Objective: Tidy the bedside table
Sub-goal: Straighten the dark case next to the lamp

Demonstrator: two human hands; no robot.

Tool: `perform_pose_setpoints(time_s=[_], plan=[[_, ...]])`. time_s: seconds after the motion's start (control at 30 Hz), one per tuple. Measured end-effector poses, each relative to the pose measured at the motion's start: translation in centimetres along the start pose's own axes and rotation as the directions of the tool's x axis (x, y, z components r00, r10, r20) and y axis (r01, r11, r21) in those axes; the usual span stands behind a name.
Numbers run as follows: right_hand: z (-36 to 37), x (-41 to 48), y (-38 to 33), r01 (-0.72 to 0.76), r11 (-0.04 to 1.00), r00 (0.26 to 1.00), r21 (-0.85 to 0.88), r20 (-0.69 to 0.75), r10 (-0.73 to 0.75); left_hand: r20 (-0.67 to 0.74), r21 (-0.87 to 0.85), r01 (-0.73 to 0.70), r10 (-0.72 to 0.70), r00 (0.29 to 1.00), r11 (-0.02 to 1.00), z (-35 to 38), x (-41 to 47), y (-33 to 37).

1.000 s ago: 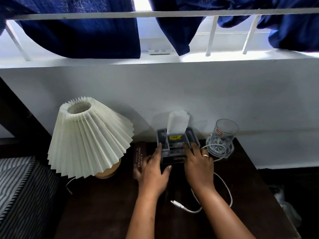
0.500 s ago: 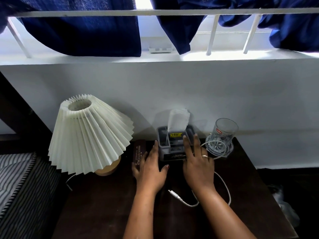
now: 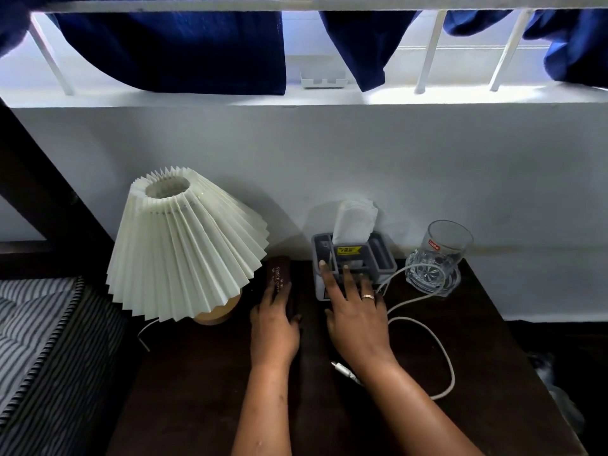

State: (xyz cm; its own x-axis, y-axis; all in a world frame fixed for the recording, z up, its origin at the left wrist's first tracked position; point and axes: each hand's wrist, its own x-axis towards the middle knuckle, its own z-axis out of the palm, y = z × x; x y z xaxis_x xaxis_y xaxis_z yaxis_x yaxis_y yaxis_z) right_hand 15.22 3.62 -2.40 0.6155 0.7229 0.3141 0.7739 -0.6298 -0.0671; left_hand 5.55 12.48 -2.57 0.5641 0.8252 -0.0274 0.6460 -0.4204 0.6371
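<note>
On the dark wooden bedside table [image 3: 204, 383], a grey tissue holder [image 3: 383, 258] with a white tissue sticking up stands against the wall. My right hand [image 3: 357, 315] lies flat with fingers spread, fingertips touching the holder's front and top edge. Left of it lies a dark brown case [image 3: 279, 271] with gold lettering. My left hand [image 3: 274, 327] covers its near end, fingers on top and thumb along its right side. A clear glass [image 3: 442, 255] stands at the back right. A white cable [image 3: 441, 347] loops beside my right wrist, its plug near the forearm.
A pleated cream lamp [image 3: 184, 245] on a wooden base fills the table's back left, close to the case. A striped cushion [image 3: 42, 340] lies left of the table. The white wall rises right behind the objects. Blue curtains [image 3: 171, 44] hang above the sill.
Both hands held the tissue holder's sides, and it slid back toward the wall. My left hand then left it and moved left onto the brown case. My right hand stays at the holder.
</note>
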Motion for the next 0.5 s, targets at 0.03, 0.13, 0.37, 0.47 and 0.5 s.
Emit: perform_pose_setpoints(time_s=[0.03,0.13,0.37,0.47,0.5], plan=[[0.1,0.0,0.0,0.001,1.000,1.000,0.005,0.006,-0.001,-0.003,-0.005,-0.002,0.002,1.000,1.000,0.1,0.0,0.0],[0.0,0.0,0.1,0.011,1.000,1.000,0.020,0.009,-0.012,-0.008,-0.015,-0.011,0.011,1.000,1.000,0.2,0.1,0.0],[-0.1,-0.1,0.6,0.050,0.998,0.996,0.049,-0.080,-0.046,-0.015,-0.014,-0.028,0.028,0.999,0.999,0.4,0.2,-0.2],[-1.1,0.3,1.8,0.055,0.997,0.975,0.048,-0.217,-0.043,-0.046,0.035,-0.019,0.021,0.999,0.999,0.1,0.1,0.4],[-1.5,0.3,2.3,0.050,0.996,0.971,0.071,-0.237,-0.032,-0.072,0.040,-0.029,0.032,0.997,0.999,-0.1,0.1,0.7]])
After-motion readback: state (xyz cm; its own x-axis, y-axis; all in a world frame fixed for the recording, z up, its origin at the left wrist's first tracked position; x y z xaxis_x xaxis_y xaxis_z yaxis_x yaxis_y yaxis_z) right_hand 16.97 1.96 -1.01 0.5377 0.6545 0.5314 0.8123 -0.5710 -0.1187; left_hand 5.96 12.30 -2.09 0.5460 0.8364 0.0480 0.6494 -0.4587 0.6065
